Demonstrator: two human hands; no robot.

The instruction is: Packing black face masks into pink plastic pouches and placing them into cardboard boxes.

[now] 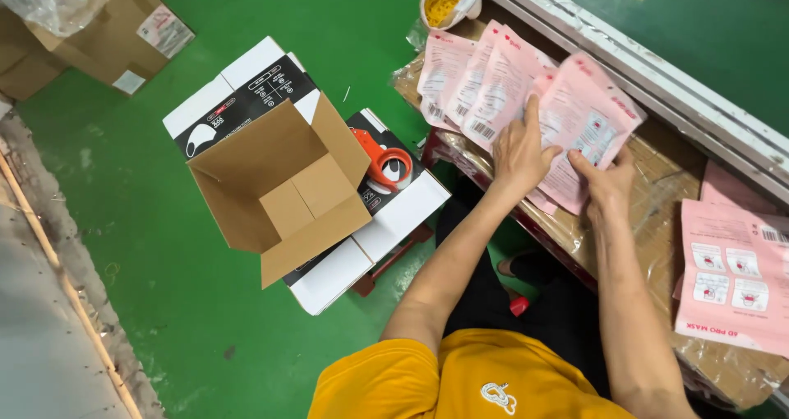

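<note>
While fanning pink packets (526,90), left hand (518,152) lies flat, right hand (606,181) grips.

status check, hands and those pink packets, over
Left hand flat on fanned pink packets. Right hand grips the packets' lower edge. Open cardboard box stands empty to the left. Nothing in the way.
</note>
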